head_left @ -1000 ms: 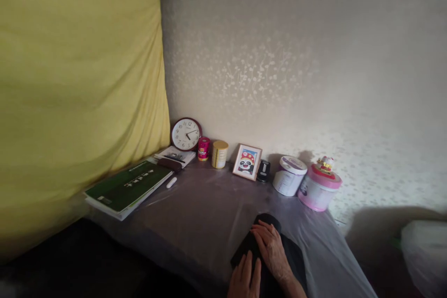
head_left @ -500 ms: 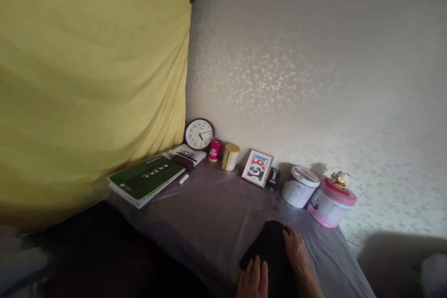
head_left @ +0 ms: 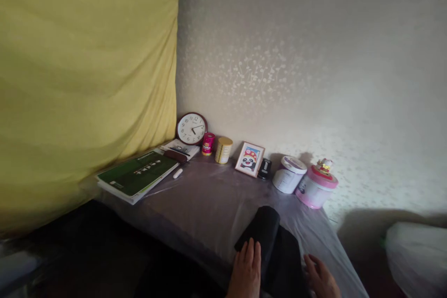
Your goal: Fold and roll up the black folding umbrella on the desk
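A piece of black cloth [head_left: 260, 230], partly folded over on itself, lies at the front of the covered table. Its kind of garment, if it is one, I cannot make out. My left hand [head_left: 246, 265] rests flat on the folded part, fingers stretched out side by side. To the right of the cloth is my right hand [head_left: 321, 277], its fingers apart and pointing toward the cloth's right edge. Whether those fingertips touch the cloth is hard to see. The bottom of the cloth runs out of view.
Along the wall stand a round clock [head_left: 192, 128], a pink can [head_left: 208, 144], a yellow-lidded can [head_left: 223, 151], a panda picture frame [head_left: 249, 160], a black stapler-like object [head_left: 264, 168], a white tub [head_left: 289, 176] and a pink-lidded tub [head_left: 316, 188]. A green book [head_left: 136, 174] lies at left.
My right hand has come off the cloth's upper right edge and moved right and down. A folded-over layer now shows on the left of the cloth. The view has shifted slightly.
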